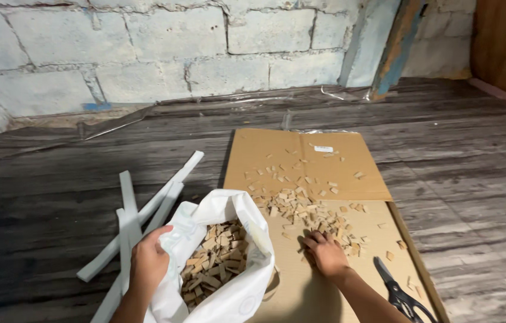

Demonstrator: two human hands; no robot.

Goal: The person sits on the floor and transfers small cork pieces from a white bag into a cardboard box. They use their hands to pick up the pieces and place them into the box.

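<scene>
My left hand [147, 261] grips the left rim of a white plastic bag [238, 287] and holds it open. Inside the bag lie several small tan wood chips [211, 263]. My right hand [324, 252] rests palm down on a flat sheet of brown cardboard [306, 158], its fingers on the near edge of a loose pile of the same wood chips [300, 209]. More chips are scattered further up the cardboard.
Black scissors [401, 296] lie on the cardboard just right of my right forearm. Long pale grey strips [145, 209] lie crossed on the dark wooden floor left of the bag. A block wall and a leaning blue plank [393, 51] stand behind.
</scene>
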